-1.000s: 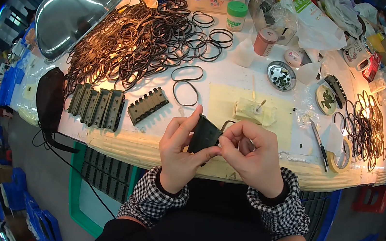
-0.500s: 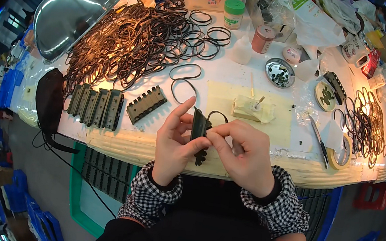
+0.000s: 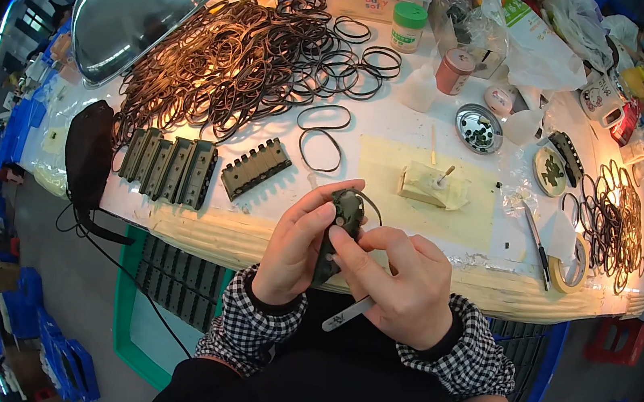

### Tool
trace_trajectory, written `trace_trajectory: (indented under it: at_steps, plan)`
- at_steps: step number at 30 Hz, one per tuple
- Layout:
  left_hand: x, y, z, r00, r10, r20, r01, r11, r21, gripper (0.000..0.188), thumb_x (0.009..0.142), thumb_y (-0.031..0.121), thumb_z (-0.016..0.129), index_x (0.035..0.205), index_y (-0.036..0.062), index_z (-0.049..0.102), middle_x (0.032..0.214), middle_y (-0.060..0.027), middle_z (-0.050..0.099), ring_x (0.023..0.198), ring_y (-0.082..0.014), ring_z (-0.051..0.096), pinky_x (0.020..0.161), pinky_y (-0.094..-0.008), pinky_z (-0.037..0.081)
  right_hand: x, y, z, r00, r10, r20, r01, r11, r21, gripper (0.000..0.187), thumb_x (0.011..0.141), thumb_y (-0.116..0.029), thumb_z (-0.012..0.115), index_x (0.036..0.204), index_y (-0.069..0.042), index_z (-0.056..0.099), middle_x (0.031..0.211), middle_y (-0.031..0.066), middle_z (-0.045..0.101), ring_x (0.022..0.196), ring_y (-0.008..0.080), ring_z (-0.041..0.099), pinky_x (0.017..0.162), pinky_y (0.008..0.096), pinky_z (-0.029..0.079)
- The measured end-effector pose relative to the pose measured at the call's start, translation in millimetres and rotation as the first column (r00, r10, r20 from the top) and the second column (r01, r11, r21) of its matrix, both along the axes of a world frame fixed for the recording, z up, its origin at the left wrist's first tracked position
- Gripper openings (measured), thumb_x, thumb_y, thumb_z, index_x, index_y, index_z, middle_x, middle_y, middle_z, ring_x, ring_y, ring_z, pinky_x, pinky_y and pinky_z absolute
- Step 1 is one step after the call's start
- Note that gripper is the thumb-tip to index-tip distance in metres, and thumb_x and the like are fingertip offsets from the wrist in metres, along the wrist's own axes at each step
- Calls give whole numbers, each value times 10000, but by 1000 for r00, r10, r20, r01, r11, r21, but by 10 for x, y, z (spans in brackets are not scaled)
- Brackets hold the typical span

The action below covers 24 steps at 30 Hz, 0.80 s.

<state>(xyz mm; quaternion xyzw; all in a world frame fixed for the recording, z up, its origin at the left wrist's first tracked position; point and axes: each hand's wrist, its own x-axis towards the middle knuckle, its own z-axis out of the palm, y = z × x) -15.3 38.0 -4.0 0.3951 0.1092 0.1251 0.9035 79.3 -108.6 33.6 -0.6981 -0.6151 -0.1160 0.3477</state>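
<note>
The white surface point(image 3: 378, 117) spans the upper frame above grey floor point(image 3: 86, 292); it carries one tape roll point(image 3: 565, 283) and one green-lidded jar point(image 3: 407, 27). At centre, the left hand point(image 3: 293, 248), half-curled, grips one dark-green part point(image 3: 349, 205); the bent right hand point(image 3: 408, 287) presses its thumb there, holding one silver tool point(image 3: 347, 316).

Above the right hand point(image 3: 410, 284), the yellow sheet point(image 3: 469, 227) right of centre offers passage around the wrapped block point(image 3: 419, 184), while heaped bands point(image 3: 222, 62) bar the upper left.
</note>
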Motion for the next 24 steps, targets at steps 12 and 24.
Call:
trace_trajectory:
  at_steps: [12, 24]
  plan:
    - [-43, -119, 101, 996, -86, -16, 86, 950, 300, 451, 994, 127, 523, 1416, -8, 438, 1180, -64, 594, 1059, -109, 581, 941, -279, 492, 352, -1, 143, 871, 108, -479, -92, 994, 59, 245, 796, -10, 713, 1034, -26, 659, 842, 113, 669, 733, 264, 665, 632, 319, 526]
    - [-25, -130, 69, 996, -68, -61, 89, 877, 472, 496, 935, 69, 608, 1406, 14, 465, 1068, -43, 544, 1042, -105, 535, 877, -259, 487, 418, -8, 58, 928, 135, -347, -104, 989, 105, 207, 775, -6, 730, 967, -42, 661, 853, 101, 687, 726, 253, 678, 620, 321, 535]
